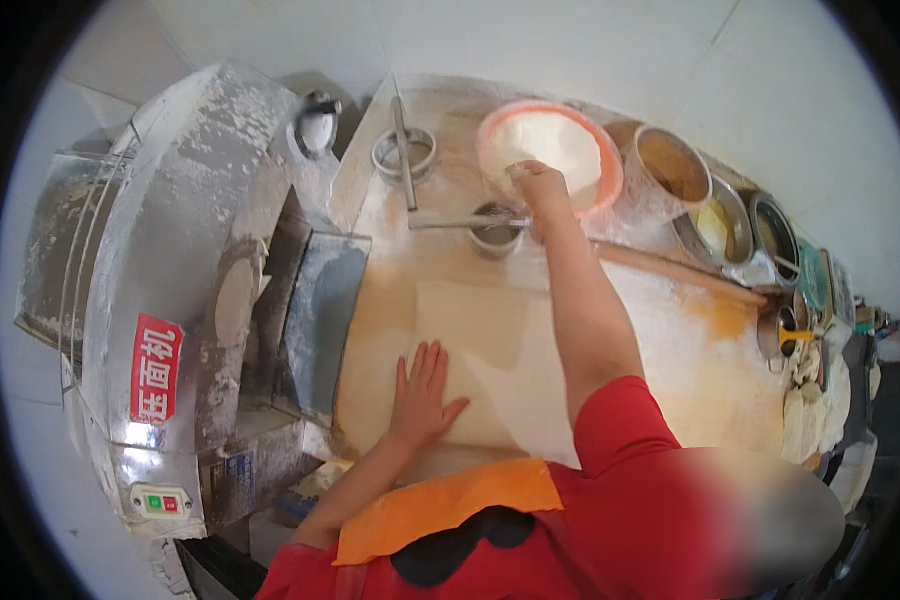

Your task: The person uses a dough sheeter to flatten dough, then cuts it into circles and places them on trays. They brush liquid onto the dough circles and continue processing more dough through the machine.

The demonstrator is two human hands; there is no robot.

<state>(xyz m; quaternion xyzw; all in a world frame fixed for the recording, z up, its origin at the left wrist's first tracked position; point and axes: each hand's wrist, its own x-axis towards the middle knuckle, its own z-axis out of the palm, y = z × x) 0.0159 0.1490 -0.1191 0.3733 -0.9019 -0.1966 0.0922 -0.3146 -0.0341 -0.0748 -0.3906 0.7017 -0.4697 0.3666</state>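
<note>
My left hand (425, 400) lies flat with its fingers spread on a pale sheet of dough (475, 330), which is spread over the wooden work board. My right hand (542, 188) is at the near left side of an orange-rimmed bowl (613, 165) heaped with white flour (555, 140). Its fingers are curled together at the flour, their tips whitish. Just below that hand, a small round metal container (495, 240) stands on the board, with a light-coloured rod (460, 221) lying across its top.
A flour-dusted dough-pressing machine (185, 240) stands at the left. A metal ring (378, 155) with a stick (403, 150) across it sits at the back. A tall tub (705, 190), a steel pot (745, 235) and a long rolling pin (680, 272) line the right side.
</note>
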